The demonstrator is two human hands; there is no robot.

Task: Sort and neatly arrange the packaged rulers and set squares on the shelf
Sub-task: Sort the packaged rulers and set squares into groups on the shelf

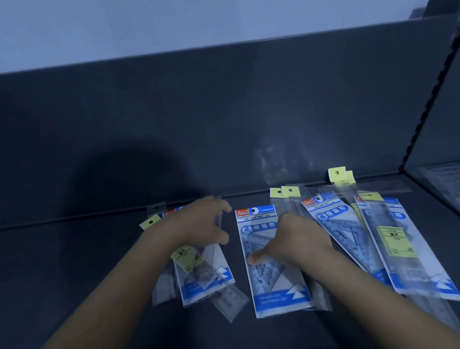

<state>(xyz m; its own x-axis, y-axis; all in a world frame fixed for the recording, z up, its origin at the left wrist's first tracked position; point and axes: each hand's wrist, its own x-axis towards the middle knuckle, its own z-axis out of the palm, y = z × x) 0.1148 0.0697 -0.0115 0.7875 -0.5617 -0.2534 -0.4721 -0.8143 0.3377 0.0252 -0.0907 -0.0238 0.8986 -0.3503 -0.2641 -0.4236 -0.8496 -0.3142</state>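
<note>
Left hand (200, 225): fingers curled over ruler packet (189, 263) beneath them; I cannot confirm a grip. Right hand (298, 238): thumb pressing set square pack (258, 220), fingers hidden. I advise squaring that pack before sliding rulers clear.

- Dark shelf (62, 284): all the packs lie flat on it, in three loose groups, hang tabs towards the back wall.
- Middle clear-sleeved set-square pack with a blue-and-white card (279, 293): headed "GEOMETRIC" with a large "2". It lies nearly straight, with narrow clear ruler sleeves showing along its right edge.
- Left pile (205, 283): a similar blue-and-white set-square pack under crossed clear ruler sleeves. One carries a yellow label, and another slants out past the bottom right corner.
- Right pile (334, 219): two blue-and-white set-square packs fanned out, tilted with their tops to the left and overlapping.
- Yellow-labelled clear ruler pack (395, 240): it lies on the rightmost set-square pack.
- Yellow hang tabs (283, 192): they stick out behind the right pile.
</note>
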